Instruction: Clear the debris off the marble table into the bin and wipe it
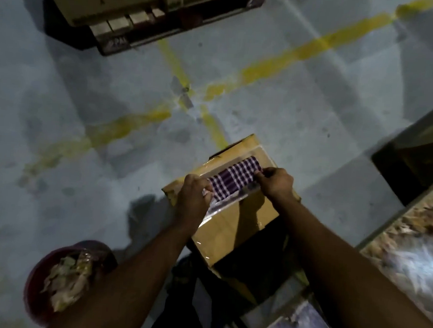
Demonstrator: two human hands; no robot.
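Both hands pinch the checked cloth (pixel 233 176) over a cardboard box (pixel 232 215): left hand (pixel 193 195) at its near-left end, right hand (pixel 276 181) at its far-right end, its long axis running diagonally. The marble tabletop (pixel 408 241) lies right, the red bin (pixel 71 279) left, with open floor (pixel 87 100) beyond.

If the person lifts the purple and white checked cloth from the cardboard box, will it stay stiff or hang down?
The purple and white checked cloth looks folded or rolled, with both hands pinching its ends, so it will probably sag and unfold when lifted. It seems thin, so likely light. On the glossy tape of the brown cardboard box it may slide easily.
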